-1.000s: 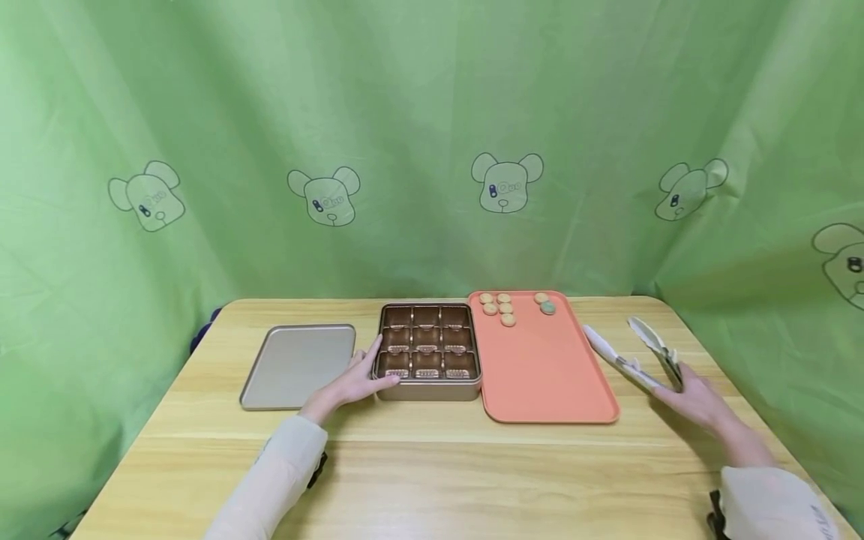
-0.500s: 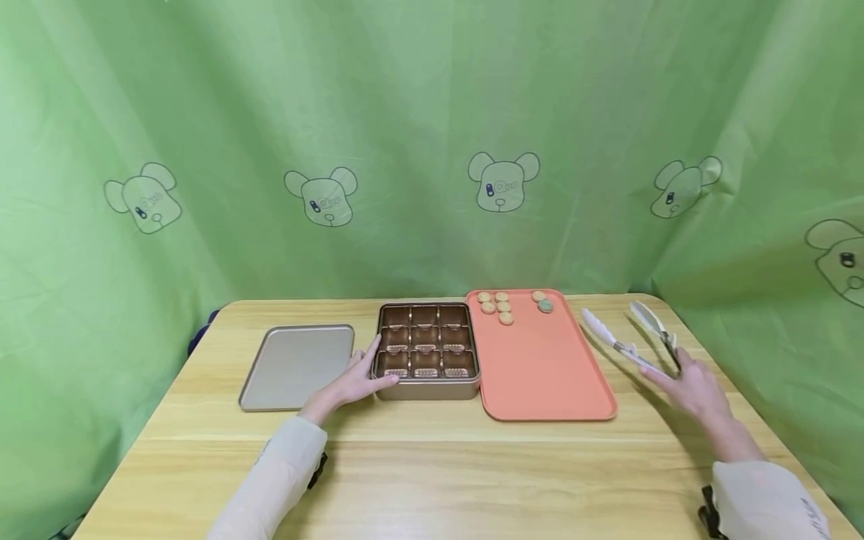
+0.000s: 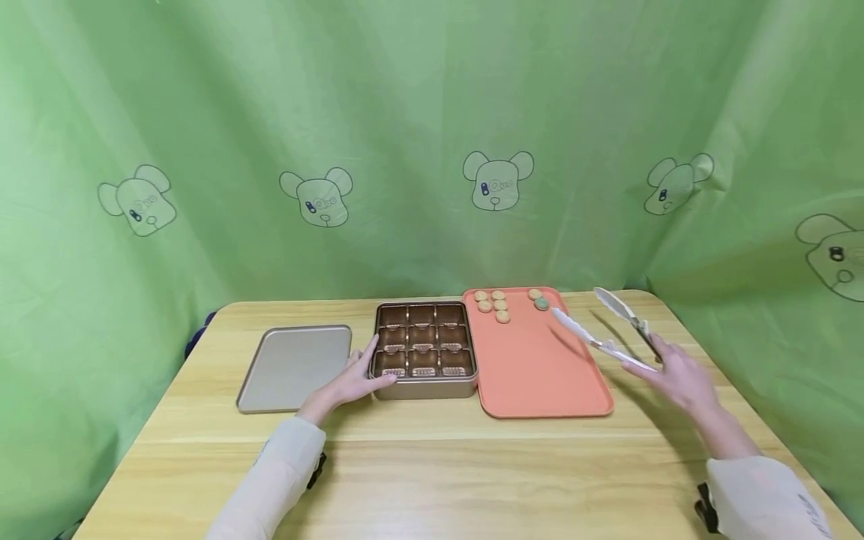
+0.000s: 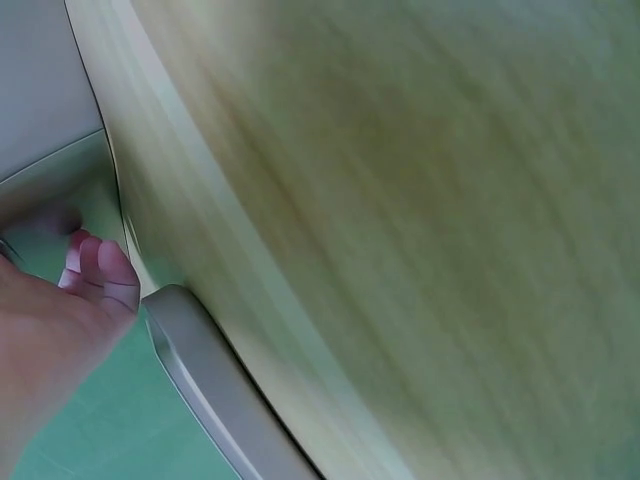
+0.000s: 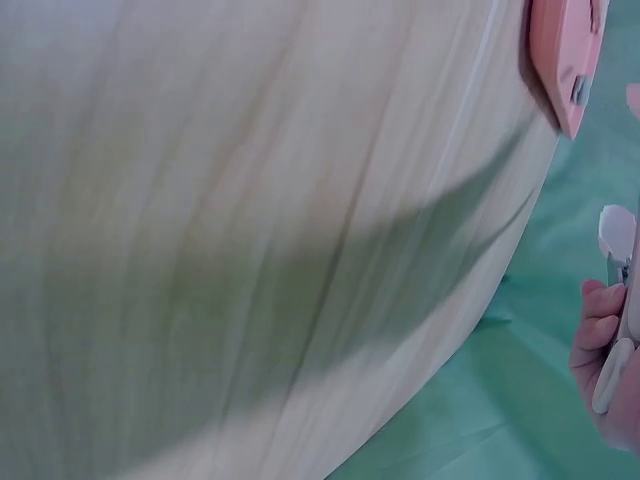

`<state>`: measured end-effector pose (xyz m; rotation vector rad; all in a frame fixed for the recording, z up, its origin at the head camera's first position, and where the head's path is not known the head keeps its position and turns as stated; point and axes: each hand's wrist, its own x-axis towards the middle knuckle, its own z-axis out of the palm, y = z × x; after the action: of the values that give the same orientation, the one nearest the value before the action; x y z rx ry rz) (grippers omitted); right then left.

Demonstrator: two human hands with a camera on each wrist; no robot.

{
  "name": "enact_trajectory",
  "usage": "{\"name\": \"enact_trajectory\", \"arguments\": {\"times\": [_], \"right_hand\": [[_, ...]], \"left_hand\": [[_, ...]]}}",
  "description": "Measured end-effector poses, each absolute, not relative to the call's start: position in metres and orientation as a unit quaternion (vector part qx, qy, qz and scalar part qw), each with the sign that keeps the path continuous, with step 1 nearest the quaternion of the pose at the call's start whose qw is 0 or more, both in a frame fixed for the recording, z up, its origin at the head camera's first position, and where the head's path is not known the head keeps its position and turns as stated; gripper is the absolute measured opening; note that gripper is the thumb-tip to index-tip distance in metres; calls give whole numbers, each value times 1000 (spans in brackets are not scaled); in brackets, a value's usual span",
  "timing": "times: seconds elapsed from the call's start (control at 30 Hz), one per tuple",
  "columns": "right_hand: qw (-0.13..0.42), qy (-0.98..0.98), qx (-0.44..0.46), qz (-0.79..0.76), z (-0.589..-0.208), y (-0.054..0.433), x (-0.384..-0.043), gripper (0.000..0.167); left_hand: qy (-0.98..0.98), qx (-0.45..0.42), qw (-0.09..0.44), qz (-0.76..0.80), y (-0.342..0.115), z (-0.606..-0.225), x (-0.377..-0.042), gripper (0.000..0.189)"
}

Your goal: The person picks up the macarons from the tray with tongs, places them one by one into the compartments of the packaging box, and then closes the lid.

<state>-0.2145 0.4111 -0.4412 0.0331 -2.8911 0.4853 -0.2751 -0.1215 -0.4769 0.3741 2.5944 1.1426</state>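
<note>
Left hand (image 3: pixel 351 380), fingers extended, touches a nine-compartment metallic box (image 3: pixel 425 388); the right hand (image 3: pixel 685 381) grips spread tongs (image 3: pixel 576 329) near a coral tray (image 3: pixel 540 367) bearing round biscuits (image 3: pixel 502 317).

Green curtain (image 3: pixel 405 90) behind and on both sides, creased in places. Row of five outlined bear-head prints (image 3: pixel 496 185) across it, rightmost cut off at frame edge. Wooden table (image 3: pixel 459 480), light grain, rounded far corners. Dark purple item (image 3: pixel 196 339) past far left corner, partly hidden.
</note>
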Motion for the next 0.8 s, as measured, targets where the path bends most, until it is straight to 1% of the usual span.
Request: {"name": "enact_trajectory", "arguments": {"times": [0.17,0.33,0.63,0.8], "right_hand": [[89,-983,28,158,-440,399,-220,85],[80,-983,38,159,-440,391,-223,80],[51,-987,37,150,-438,382,-230,77],[47,-987,66,137,-438,377,-235,71]], "left_hand": [[895,129,143,401,-122,-477,-274,96],[894,129,144,405,-122,-477,-273,96],[894,130,144,403,-123,-475,-274,96],[895,130,142,403,-123,-474,-275,96]]}}
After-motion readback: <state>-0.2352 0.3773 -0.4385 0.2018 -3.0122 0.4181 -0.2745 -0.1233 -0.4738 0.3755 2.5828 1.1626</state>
